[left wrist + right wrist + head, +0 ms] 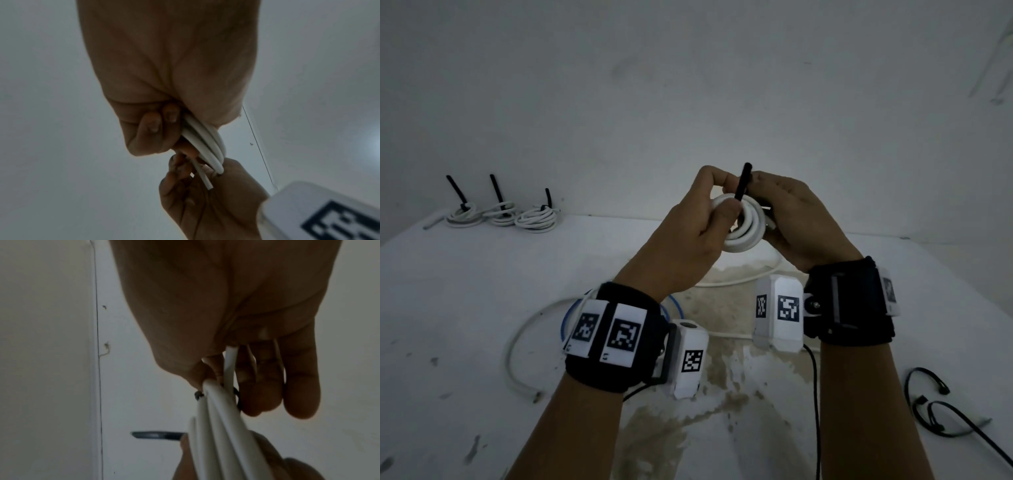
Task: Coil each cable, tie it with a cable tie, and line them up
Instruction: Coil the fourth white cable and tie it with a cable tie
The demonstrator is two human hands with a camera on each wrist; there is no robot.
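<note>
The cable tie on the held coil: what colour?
Black cable tie around the white coiled cable; clearest in the head view.

A white table (stained brown) meets a wall.

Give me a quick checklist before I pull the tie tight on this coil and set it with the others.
1. Coil held: ok. The left hand and right hand both grip the white coiled cable above the table.
2. Black cable tie around the loops: ok; the right wrist view shows it wrapping the bundle.
3. Tie locked in its head: cannot tell, fingers hide it.
4. Loose cable end tucked in: not ok, it sticks out of the bundle.
5. Row to join: ok, three tied coils lie side by side at the far left.
6. Work left: not ok, an uncoiled white cable lies on the table.
</note>
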